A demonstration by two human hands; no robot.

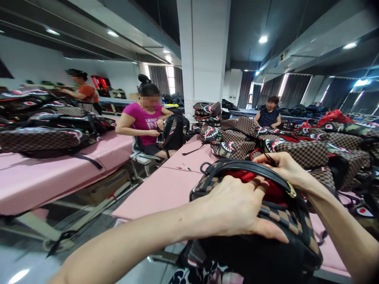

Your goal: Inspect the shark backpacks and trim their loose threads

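Observation:
A brown-and-black checkered backpack (290, 221) with black panels rests in front of me at the table edge, its red-lined opening facing up. My left hand (227, 205) reaches over it, fingers inside the opening and thumb outside against the black panel, gripping the rim. At the far side of the opening, my right hand (286, 169) is closed around a small dark tool (271, 159) that looks like thread snips, mostly hidden by the fingers. A black carry handle (251, 167) arches across the opening between my hands. The gold zipper pull (291, 191) hangs near my right wrist.
Piled backpacks (299, 152) with shark-mouth prints cover the right of the pink table (166, 193). Pens (186, 167) lie on its left part. Another pink table (17, 181) carries more bags. A co-worker (148, 122) sits handling a backpack; two other people are farther back.

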